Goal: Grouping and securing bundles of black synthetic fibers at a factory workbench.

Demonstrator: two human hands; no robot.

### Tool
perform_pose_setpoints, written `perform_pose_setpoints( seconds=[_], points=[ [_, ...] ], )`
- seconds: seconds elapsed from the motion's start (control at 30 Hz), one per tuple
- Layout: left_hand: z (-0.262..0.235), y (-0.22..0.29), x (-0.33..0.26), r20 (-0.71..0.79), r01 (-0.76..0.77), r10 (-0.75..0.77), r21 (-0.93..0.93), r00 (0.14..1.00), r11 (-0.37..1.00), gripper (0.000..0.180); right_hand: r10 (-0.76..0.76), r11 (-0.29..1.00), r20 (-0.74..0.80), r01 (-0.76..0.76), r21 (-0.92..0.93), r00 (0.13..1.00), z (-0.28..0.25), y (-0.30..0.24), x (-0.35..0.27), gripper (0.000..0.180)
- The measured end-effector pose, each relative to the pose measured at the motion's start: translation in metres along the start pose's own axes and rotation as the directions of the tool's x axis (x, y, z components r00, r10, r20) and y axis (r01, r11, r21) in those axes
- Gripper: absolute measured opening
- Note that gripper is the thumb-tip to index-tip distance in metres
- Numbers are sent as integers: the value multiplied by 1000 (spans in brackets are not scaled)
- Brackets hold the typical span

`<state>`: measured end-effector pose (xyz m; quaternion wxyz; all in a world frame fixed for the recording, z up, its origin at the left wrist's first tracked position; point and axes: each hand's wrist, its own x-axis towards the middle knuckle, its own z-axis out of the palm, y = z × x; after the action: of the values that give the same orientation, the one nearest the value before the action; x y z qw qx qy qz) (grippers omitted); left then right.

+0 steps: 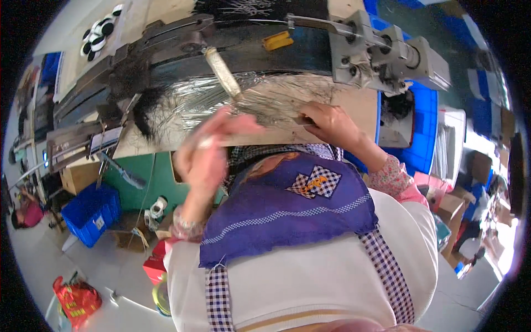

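Thin silvery metal rods (202, 91) lie in a loose heap on the wooden bench (149, 135) in front of me. My left hand (207, 149) is over the near edge of the bench, left of the middle. Motion smears its fingers, so I cannot make out their pose. To the right, my right hand (334, 124) rests low over the bench with its fingers bent together. A small dark piece shows at its fingertips, too small to name. A handle wrapped in pale material (223, 72) slants down from the machine to the rods.
A long dark machine bed (166, 52) spans the far side, with a grey metal machine head (381, 50) at right. A yellow block (277, 40) sits on it. Blue crates (423, 127) stand right; a blue bin (91, 213) is on the floor left.
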<state>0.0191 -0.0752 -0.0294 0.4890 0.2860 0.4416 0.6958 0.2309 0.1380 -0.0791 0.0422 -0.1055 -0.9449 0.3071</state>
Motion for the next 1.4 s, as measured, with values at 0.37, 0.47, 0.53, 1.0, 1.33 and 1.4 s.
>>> perform_pose_setpoints(
  seconds=[0.37,0.47,0.53,1.0,1.33,1.4],
  points=[
    [-236,55,-190,-664,939,707,345,242,3,74,202,913,-553,49,406,809,-78,-12,6,12],
    [-207,33,-158,-685,923,701,371,197,104,74,235,820,-609,182,543,758,-94,-24,9,6],
    [-184,11,-131,-617,812,697,577,365,86,76,229,819,-626,201,538,746,-97,-30,13,6],
    [7,23,-14,-226,-68,60,-28,972,997,28,135,724,-435,211,656,890,-19,-89,101,36],
    [-16,37,-48,-596,-249,272,124,755,961,21,178,902,-448,36,430,876,-42,-132,120,31],
    [-11,52,-51,-654,-357,398,203,643,912,25,-261,946,-612,325,-7,747,-39,-136,148,28]
  ],
)
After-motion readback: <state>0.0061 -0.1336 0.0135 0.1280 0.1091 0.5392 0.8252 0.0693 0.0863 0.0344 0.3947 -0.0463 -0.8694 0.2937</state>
